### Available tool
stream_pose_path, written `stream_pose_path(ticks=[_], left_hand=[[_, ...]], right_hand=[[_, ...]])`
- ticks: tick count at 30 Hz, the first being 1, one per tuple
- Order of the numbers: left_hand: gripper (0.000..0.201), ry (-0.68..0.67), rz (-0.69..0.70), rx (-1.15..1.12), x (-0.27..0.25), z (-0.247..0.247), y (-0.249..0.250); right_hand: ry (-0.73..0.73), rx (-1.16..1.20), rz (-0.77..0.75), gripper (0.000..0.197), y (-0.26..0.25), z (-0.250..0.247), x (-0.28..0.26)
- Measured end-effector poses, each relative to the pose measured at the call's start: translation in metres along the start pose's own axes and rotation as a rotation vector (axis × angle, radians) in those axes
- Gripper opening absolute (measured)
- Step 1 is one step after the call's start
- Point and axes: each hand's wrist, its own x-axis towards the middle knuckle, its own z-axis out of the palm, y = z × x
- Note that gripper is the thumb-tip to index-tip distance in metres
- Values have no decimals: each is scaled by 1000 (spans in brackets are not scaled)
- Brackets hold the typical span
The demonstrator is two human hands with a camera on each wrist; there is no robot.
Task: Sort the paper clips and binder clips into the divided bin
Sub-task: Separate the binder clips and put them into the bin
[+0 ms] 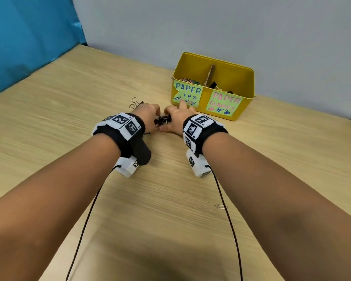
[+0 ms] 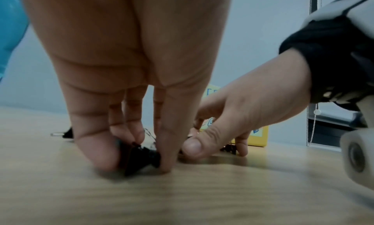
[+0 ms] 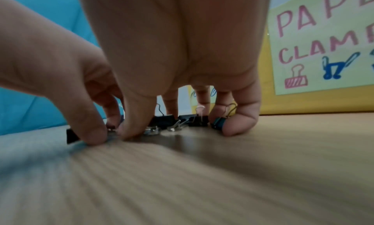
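Observation:
A small heap of black binder clips (image 1: 163,121) lies on the wooden table (image 1: 170,199) in front of the yellow divided bin (image 1: 244,98). Both hands meet over the heap. My left hand (image 1: 153,116) stands fingertips-down and pinches a black binder clip (image 2: 138,156) between thumb (image 2: 95,151) and finger. My right hand (image 1: 173,118) curls its fingers round several clips: black ones (image 3: 194,119) and a blue one (image 3: 218,123) against the little finger (image 3: 242,121). The bin's left compartment, labelled for paper clips, holds coloured paper clips (image 1: 188,80); the right one holds black clamps (image 1: 216,85).
One more binder clip with gold wire handles (image 1: 134,102) lies just left of my left hand. A single silver paper clip (image 1: 219,206) lies near me under my right forearm. The bin stands against the grey wall; a blue sheet covers the wall at left.

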Motion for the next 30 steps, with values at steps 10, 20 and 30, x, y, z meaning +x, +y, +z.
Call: stream_pose_path(ticks=[10, 20, 30], left_hand=[[90, 91, -148, -110, 6, -17, -30], [102, -79, -68, 57, 7, -10, -21], [58, -54, 2, -112, 0, -3, -22]], right_hand=[[87, -7, -42, 41, -9, 9, -1], [-54, 26, -65, 97, -12, 0, -8], [34, -26, -125, 60, -13, 12, -2]])
